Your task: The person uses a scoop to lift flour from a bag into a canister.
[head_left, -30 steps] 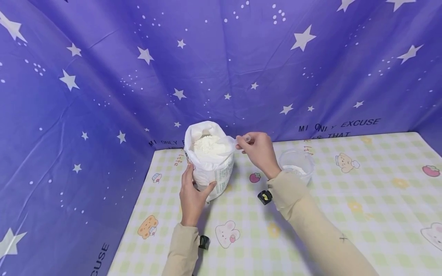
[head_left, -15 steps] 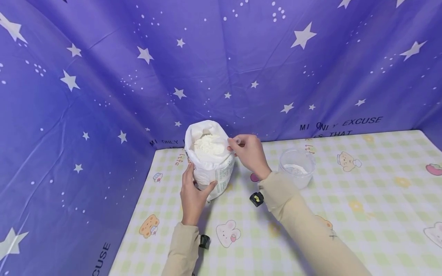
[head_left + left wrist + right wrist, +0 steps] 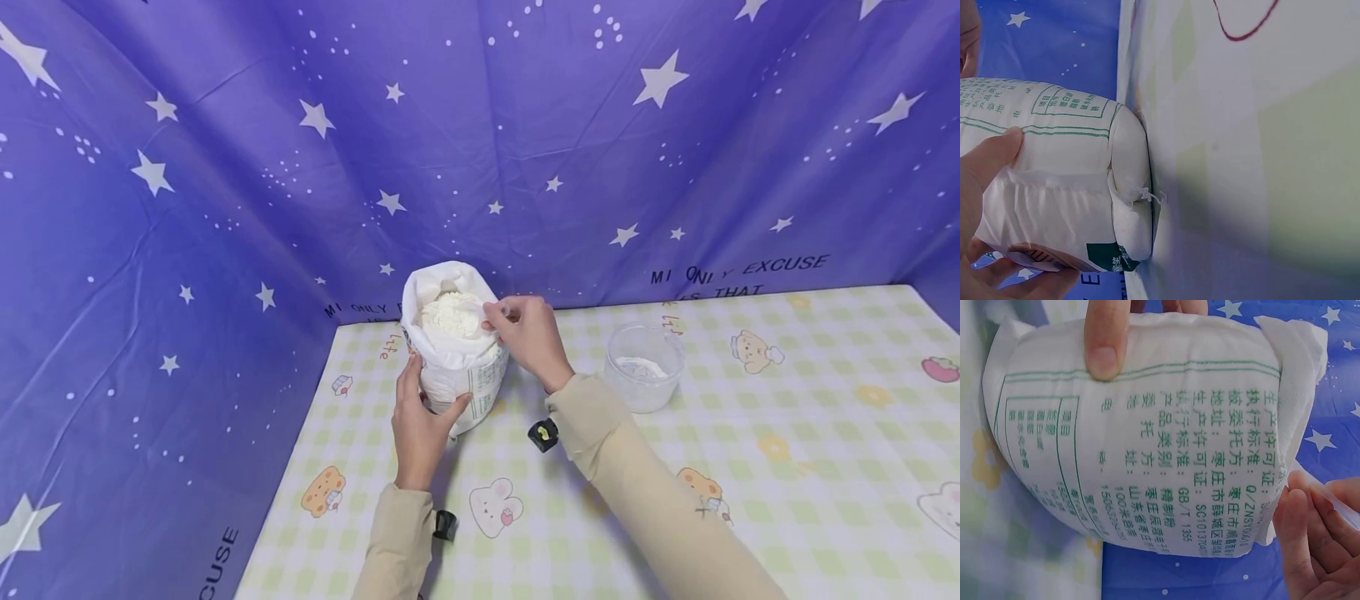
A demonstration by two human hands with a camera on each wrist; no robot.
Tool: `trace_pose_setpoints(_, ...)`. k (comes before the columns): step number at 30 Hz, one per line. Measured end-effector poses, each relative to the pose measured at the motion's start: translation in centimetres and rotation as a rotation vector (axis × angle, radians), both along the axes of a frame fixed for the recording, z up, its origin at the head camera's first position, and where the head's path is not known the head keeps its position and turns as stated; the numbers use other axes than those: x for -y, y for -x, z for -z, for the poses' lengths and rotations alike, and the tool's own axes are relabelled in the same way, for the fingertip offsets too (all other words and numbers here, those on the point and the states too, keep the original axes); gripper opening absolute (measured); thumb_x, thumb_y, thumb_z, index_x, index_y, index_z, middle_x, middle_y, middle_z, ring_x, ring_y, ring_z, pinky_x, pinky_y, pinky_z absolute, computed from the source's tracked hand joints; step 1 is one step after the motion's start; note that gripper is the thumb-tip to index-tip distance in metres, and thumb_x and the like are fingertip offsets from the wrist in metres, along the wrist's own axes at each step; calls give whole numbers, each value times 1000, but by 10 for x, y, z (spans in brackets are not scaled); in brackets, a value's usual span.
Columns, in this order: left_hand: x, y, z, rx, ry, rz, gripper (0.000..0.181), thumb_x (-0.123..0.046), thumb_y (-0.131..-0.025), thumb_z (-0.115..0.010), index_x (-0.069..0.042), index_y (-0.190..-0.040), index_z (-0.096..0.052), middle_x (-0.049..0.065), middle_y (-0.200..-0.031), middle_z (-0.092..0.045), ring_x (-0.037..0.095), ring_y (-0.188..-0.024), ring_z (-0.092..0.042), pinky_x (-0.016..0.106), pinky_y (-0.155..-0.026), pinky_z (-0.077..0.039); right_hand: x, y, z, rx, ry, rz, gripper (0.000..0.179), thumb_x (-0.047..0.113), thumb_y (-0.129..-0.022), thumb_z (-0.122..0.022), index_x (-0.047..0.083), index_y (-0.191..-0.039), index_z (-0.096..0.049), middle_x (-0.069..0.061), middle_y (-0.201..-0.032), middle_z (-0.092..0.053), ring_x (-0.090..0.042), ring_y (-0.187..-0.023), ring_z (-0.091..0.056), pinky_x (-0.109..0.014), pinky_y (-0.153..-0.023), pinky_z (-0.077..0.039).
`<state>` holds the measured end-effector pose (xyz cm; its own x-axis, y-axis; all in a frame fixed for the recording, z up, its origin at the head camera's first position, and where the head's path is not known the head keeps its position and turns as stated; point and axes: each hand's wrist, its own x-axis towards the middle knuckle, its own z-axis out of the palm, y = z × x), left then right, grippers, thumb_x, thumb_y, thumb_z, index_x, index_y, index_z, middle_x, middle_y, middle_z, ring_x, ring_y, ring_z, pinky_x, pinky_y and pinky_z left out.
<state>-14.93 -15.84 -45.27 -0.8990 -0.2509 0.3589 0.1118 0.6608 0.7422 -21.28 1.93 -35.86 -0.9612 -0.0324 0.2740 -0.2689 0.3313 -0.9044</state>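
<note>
An opened white bag of flour [image 3: 487,379] with green print stands upright on the table, its top edge spread around the flour [image 3: 450,315]. My left hand [image 3: 420,425] grips the bag's near left side, thumb on the front, as the left wrist view also shows. My right hand [image 3: 531,335] is at the bag's right rim and pinches the handle of a clear plastic spoon [image 3: 1334,503]. The spoon's bowl is hidden from the head view behind the fingers and the rim. To the right stands a clear round plastic tub [image 3: 645,371] with some white flour at its bottom.
A green-and-white checked cloth [image 3: 825,508] with cartoon prints covers the table [image 3: 585,558]. Behind and to the left hangs a purple-blue curtain [image 3: 450,150] with white stars, close behind the bag.
My right hand has moved left with the spoon, from beside the bag to its rim over the flour. The left hand keeps its grip, and the tub shows more fully.
</note>
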Motion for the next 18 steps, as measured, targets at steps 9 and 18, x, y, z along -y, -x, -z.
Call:
trace_pose_setpoints(9,-1,0,1,-14,-2,2,93,-31,-75,-88,-7,-150,-40,9,-155,-39,29,-127,-55,40,-98,-57,-3,-2,1,96,88,11,29,23,-98,-63,2,-85,-76,-11,-79,-76,-23,-61,-64,-19,-51,-44)
trace_pose_setpoints(18,-2,-1,1,-32,-16,10,92,-27,-75,-89,-5,-150,-40,11,-156,-38,29,-131,-51,39,-98,-57,-9,-2,3,178,252,-52,29,22,-99,-62,-4,-95,-75,-17,-88,-76,-20,-76,-70,-25,-65,-60)
